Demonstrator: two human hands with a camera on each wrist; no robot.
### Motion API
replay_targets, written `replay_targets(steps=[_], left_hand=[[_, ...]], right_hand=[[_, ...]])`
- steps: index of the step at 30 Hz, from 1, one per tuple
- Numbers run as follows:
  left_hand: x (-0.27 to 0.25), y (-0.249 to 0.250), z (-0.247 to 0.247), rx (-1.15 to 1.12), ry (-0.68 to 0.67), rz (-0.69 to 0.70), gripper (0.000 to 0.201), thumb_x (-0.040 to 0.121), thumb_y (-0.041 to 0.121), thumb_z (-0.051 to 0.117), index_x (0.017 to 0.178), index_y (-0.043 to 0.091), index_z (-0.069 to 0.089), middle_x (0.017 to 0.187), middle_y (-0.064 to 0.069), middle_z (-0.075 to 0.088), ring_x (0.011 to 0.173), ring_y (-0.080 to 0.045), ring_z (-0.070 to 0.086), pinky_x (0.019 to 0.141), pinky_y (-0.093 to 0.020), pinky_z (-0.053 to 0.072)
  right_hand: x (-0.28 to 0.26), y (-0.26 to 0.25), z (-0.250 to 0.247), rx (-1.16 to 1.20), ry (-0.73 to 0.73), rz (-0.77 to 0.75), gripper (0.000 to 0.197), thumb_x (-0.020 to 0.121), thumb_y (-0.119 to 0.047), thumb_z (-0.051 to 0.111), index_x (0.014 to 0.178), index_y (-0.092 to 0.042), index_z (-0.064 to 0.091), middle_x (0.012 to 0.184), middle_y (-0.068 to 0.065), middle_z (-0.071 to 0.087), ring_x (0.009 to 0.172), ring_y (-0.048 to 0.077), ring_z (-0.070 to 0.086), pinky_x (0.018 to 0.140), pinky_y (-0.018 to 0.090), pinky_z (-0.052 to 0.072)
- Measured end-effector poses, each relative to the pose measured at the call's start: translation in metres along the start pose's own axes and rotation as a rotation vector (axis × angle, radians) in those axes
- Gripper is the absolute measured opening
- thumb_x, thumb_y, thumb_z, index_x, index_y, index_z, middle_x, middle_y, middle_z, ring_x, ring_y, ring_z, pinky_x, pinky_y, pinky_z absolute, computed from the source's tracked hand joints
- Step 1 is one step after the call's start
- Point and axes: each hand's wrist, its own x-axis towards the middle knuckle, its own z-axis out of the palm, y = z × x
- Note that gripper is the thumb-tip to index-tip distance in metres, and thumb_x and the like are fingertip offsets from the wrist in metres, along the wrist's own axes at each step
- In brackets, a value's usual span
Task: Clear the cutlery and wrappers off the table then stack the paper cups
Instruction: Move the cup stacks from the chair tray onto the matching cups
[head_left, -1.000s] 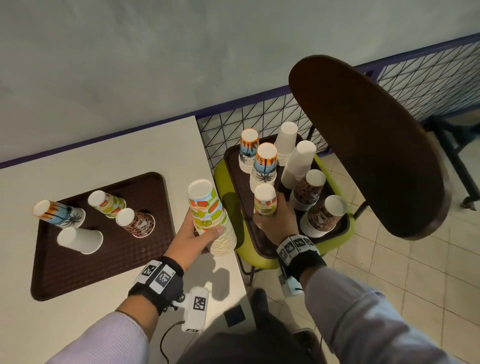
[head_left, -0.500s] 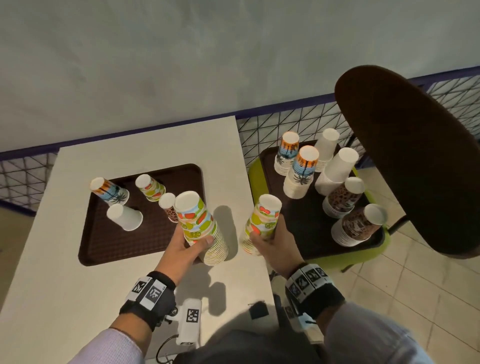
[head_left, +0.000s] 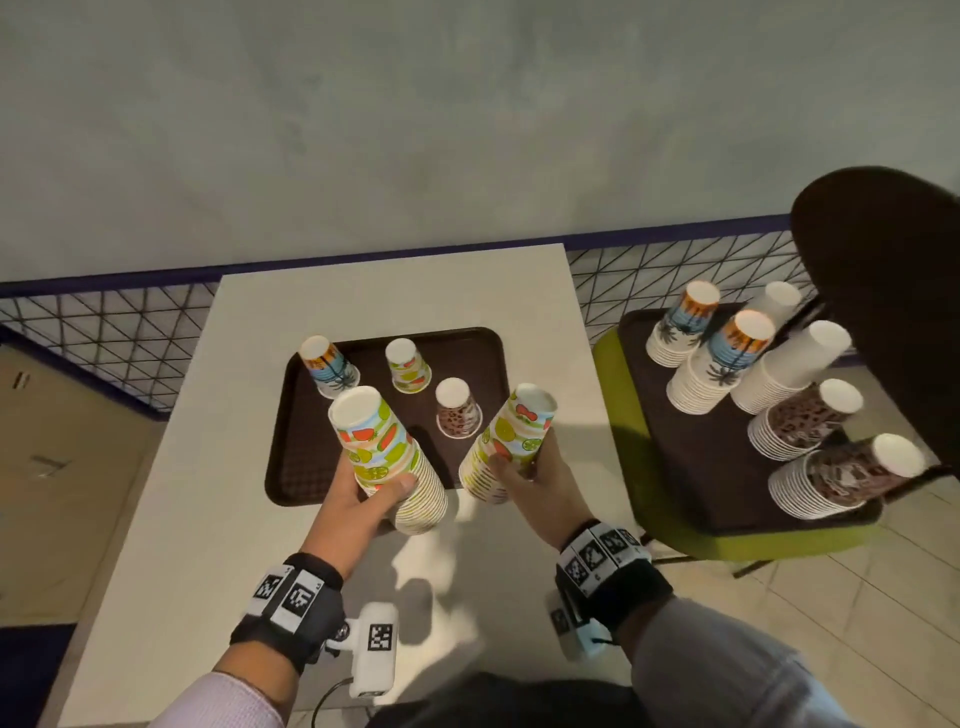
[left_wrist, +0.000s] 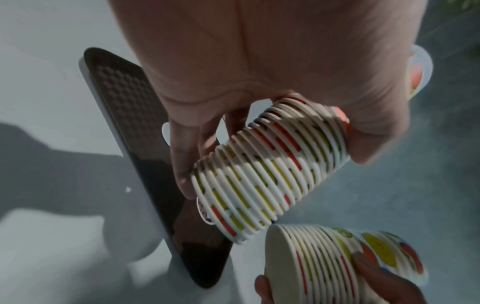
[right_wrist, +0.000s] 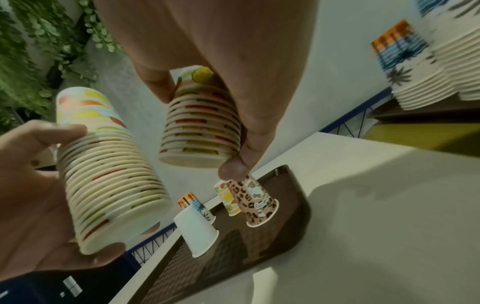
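Note:
My left hand (head_left: 376, 491) grips a tall stack of fruit-print paper cups (head_left: 387, 457), upside down and tilted, over the near edge of the brown tray (head_left: 301, 441) on the white table. My right hand (head_left: 522, 470) grips a shorter fruit-print stack (head_left: 511, 441) just to its right; the two stacks are close but apart. Upside down on the tray stand a palm-print cup (head_left: 330, 366), a fruit-print cup (head_left: 408, 366) and a leopard-print cup (head_left: 457, 408). A plain white cup (right_wrist: 196, 234) also stands there; the left stack hides it in the head view.
To the right, a green chair seat (head_left: 623, 467) carries a second brown tray (head_left: 675, 457) with several cup stacks: palm-print, white and leopard-print. The dark chair back (head_left: 883, 312) rises at far right. A mesh railing (head_left: 104, 338) and grey wall lie beyond the table.
My right hand lifted a fruit-print stack from the chair's tray and carried it left over the table, next to the left hand's stack. The head view swung left.

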Motion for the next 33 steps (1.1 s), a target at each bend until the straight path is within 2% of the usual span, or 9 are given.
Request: replay_targets(steps=[4,7,11,17,20,22,25,29,33], left_hand=[[0.01,0.002,-0.041,-0.031,-0.024,0.018,0.062,0.071,0.028,0.077,0.128,0.036,0.053,0.115,0.006,0.073,0.11,-0.023,0.069,0.073,-0.035,0.061],[0.019,0.004,-0.068,-0.006,-0.064,0.056,0.059,0.076,0.025,0.074,0.129,0.038,0.052,0.117,0.009,0.072,0.113,-0.02,0.068,0.081,-0.039,0.061],[0.028,0.007,-0.096,-0.012,-0.127,0.068,0.064,0.08,0.027,0.073,0.135,0.048,0.047,0.127,0.013,0.067,0.119,-0.017,0.065,0.081,-0.041,0.061],[0.041,0.014,-0.112,-0.019,-0.136,0.053,0.075,0.075,0.035,0.078,0.141,0.044,0.044,0.136,0.004,0.062,0.129,-0.027,0.057,0.095,-0.06,0.054],[0.046,0.018,-0.114,-0.02,-0.132,0.071,0.078,0.074,0.037,0.078,0.143,0.041,0.042,0.138,0.001,0.06,0.131,-0.029,0.056,0.095,-0.064,0.052],[0.048,0.022,-0.113,-0.012,-0.13,0.094,0.076,0.074,0.037,0.077,0.142,0.038,0.043,0.136,0.0,0.061,0.129,-0.028,0.057,0.094,-0.062,0.054],[0.05,0.027,-0.111,-0.03,-0.134,0.117,0.074,0.075,0.033,0.077,0.141,0.032,0.045,0.132,0.0,0.063,0.125,-0.024,0.061,0.091,-0.053,0.059],[0.055,0.029,-0.112,-0.055,-0.13,0.113,0.063,0.088,0.013,0.072,0.142,0.03,0.044,0.13,0.002,0.065,0.124,-0.022,0.062,0.089,-0.045,0.06],[0.058,0.029,-0.115,-0.06,-0.107,0.11,0.06,0.087,0.016,0.075,0.138,0.03,0.045,0.124,0.008,0.069,0.119,-0.016,0.065,0.084,-0.039,0.061]], right_hand=[[0.013,-0.014,0.047,0.014,0.023,-0.011,0.054,0.088,-0.027,0.074,0.135,-0.024,0.047,0.123,-0.005,0.066,0.111,0.001,0.064,0.098,0.026,0.053],[0.022,-0.023,0.076,0.02,0.04,-0.006,0.057,0.083,-0.041,0.074,0.134,-0.031,0.048,0.121,-0.013,0.068,0.111,0.001,0.065,0.097,0.029,0.053],[0.035,-0.032,0.103,0.026,0.065,0.01,0.057,0.087,-0.031,0.076,0.136,-0.029,0.047,0.115,-0.02,0.066,0.104,-0.012,0.063,0.091,0.022,0.051],[0.065,-0.041,0.118,0.028,0.118,0.006,0.065,0.076,-0.037,0.082,0.133,-0.032,0.05,0.115,-0.016,0.069,0.109,0.003,0.067,0.098,0.038,0.056],[0.085,-0.057,0.115,0.03,0.169,-0.009,0.05,0.076,-0.03,0.083,0.118,-0.032,0.057,0.108,-0.012,0.069,0.106,0.009,0.068,0.098,0.044,0.056],[0.1,-0.071,0.114,0.061,0.223,-0.013,0.046,0.078,-0.024,0.083,0.115,-0.029,0.057,0.105,-0.011,0.067,0.101,0.01,0.067,0.098,0.043,0.056],[0.128,-0.086,0.116,0.11,0.252,-0.053,0.061,0.076,-0.019,0.084,0.128,-0.018,0.053,0.113,-0.007,0.067,0.104,0.006,0.066,0.101,0.035,0.053],[0.164,-0.088,0.129,0.034,0.211,-0.063,0.063,0.076,-0.026,0.085,0.127,-0.027,0.047,0.115,-0.01,0.066,0.108,0.01,0.065,0.1,0.032,0.052],[0.191,-0.083,0.147,-0.089,0.194,-0.052,0.063,0.077,-0.028,0.083,0.129,-0.022,0.047,0.114,-0.004,0.064,0.105,0.014,0.063,0.095,0.032,0.051]])
